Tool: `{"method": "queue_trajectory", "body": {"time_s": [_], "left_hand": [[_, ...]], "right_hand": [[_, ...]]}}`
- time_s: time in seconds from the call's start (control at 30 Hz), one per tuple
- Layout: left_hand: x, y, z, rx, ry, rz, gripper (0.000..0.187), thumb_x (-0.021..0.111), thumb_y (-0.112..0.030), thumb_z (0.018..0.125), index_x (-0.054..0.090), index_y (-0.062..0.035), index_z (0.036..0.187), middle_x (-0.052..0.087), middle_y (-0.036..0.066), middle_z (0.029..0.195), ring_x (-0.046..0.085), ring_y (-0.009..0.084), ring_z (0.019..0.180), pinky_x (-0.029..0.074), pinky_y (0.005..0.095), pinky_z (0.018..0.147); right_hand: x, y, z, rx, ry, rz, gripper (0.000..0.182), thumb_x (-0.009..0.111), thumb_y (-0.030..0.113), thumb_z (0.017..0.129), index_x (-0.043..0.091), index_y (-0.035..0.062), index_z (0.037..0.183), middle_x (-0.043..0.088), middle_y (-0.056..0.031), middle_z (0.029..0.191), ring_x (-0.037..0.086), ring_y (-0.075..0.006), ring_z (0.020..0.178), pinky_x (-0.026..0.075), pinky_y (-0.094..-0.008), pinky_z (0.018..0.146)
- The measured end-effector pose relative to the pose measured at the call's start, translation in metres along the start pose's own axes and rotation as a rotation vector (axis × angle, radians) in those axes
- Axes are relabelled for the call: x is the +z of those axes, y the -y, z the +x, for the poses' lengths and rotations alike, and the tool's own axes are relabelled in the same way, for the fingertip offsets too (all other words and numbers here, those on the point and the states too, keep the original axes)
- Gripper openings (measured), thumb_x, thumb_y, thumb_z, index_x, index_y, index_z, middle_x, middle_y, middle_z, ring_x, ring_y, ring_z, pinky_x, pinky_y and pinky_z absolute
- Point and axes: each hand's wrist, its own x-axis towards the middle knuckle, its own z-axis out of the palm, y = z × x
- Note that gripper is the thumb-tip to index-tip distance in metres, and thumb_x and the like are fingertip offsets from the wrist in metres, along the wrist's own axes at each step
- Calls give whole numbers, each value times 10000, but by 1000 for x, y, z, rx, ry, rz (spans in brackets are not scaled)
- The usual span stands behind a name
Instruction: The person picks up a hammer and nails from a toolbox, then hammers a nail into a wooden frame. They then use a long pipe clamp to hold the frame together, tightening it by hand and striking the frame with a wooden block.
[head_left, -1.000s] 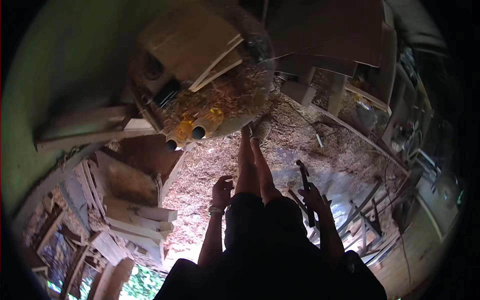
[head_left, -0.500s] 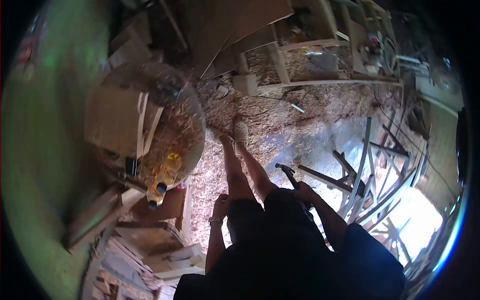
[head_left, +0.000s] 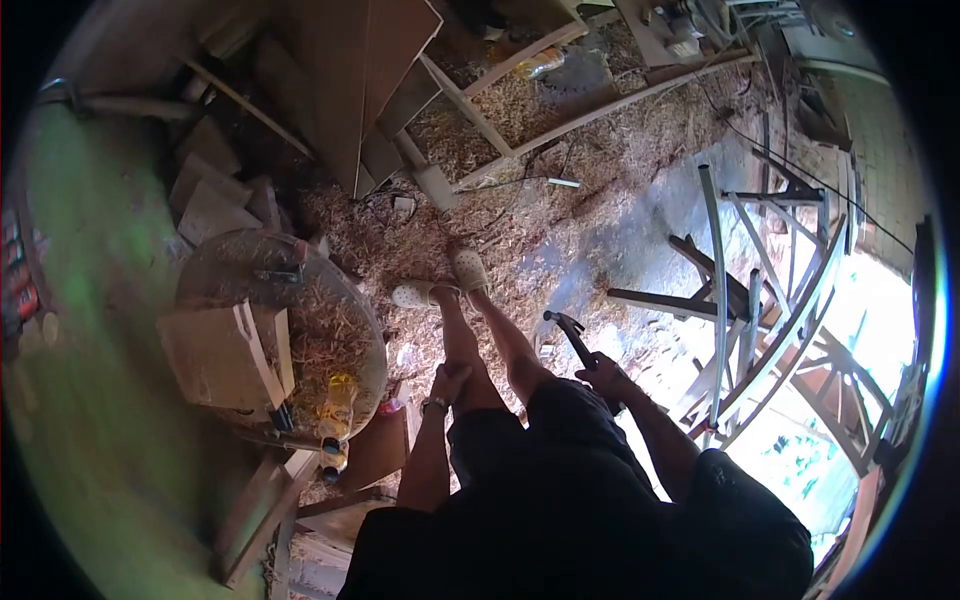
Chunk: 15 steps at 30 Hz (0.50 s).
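Observation:
My right hand (head_left: 603, 376) grips the handle of a hammer (head_left: 574, 335), whose head points up and to the left, beside my right leg. My left hand (head_left: 449, 382) hangs near my left knee with its fingers curled; what it holds, if anything, is hidden. To its left, a round table (head_left: 358, 310) bears wood shavings, a board (head_left: 205, 360) with narrow strips, and bottles with yellow contents (head_left: 339, 405).
Wood shavings (head_left: 520, 225) cover much of the floor around my light clogs (head_left: 414, 294). Curved wooden frames (head_left: 716, 290) stand at the right by bright light. Large panels (head_left: 385, 60) lean at the top. A thin cable hangs at the upper right.
The view has turned and shifted, so the table sits lower and further left, and more of the frames shows at the right. The hammer stays in my right hand.

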Motion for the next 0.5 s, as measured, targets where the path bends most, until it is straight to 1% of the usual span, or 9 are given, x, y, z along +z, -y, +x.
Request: {"method": "queue_trajectory", "body": {"time_s": [0.03, 0.13, 0.23, 0.27, 0.33, 0.37, 0.43, 0.47, 0.5], "left_hand": [[-2, 0, 0, 7, 11, -48, 914, 800, -561, 794, 467, 66, 1369, 613, 232, 1331, 598, 336, 1244, 484, 418, 1049], [-8, 12, 7, 115, -80, -21, 875, 798, -572, 794, 506, 36, 1352, 623, 214, 1326, 610, 325, 1223, 494, 408, 1030], [-17, -17, -16, 53, -178, 122, 868, 794, -592, 791, 528, 10, 1357, 634, 204, 1310, 624, 312, 1195, 498, 406, 1019], [-20, -19, -20, 43, -199, 118, 862, 790, -593, 795, 536, 10, 1356, 640, 206, 1299, 627, 307, 1192, 500, 409, 1017], [-28, -27, -30, 27, -256, 108, 850, 782, -596, 804, 551, 10, 1353, 651, 210, 1276, 632, 298, 1188, 503, 415, 1013], [-33, -28, -32, 17, -239, 145, 827, 773, -580, 820, 554, 13, 1353, 666, 206, 1250, 645, 288, 1159, 515, 407, 987], [-43, -32, -35, -4, -208, 216, 781, 756, -548, 854, 560, 20, 1354, 694, 197, 1197, 672, 268, 1102, 539, 392, 935], [-47, -25, -34, 75, -163, 211, 754, 745, -525, 871, 560, 26, 1353, 704, 192, 1172, 681, 256, 1067, 545, 376, 901], [-52, -9, -30, 154, -112, 212, 727, 735, -501, 889, 559, 31, 1353, 714, 186, 1148, 690, 244, 1032, 552, 360, 868]], "right_hand": [[5, 0, -2, -34, -41, 14, 605, 789, 438, 808, 608, -9, 1175, 686, -180, 974, 672, -264, 861, 541, -402, 766], [8, 13, -9, 9, -8, 48, 572, 791, 435, 819, 616, 4, 1153, 683, -143, 903, 660, -238, 799, 538, -390, 719], [-3, 12, -14, -29, 56, 167, 543, 800, 421, 836, 616, 23, 1156, 667, -99, 845, 638, -186, 719, 532, -358, 642], [-6, 13, -11, -1, 101, 176, 511, 802, 405, 855, 614, 41, 1161, 647, -66, 797, 608, -140, 658, 514, -321, 579], [-4, 5, -1, 30, 95, 224, 510, 804, 406, 858, 609, 45, 1160, 628, -55, 775, 590, -129, 620, 504, -311, 544], [-6, 6, 1, 50, 87, 257, 516, 800, 417, 861, 607, 43, 1161, 620, -54, 762, 586, -135, 607, 511, -316, 550], [-16, 9, 15, 90, 117, 229, 517, 800, 432, 857, 615, 39, 1137, 621, -62, 772, 592, -142, 614, 518, -320, 552], [-21, 2, 26, 107, 134, 216, 513, 798, 437, 857, 617, 38, 1124, 623, -66, 777, 596, -145, 620, 521, -323, 554], [-28, 0, 34, 70, 136, 194, 490, 801, 422, 854, 622, 30, 1087, 625, -72, 773, 606, -152, 638, 525, -328, 556]]}}
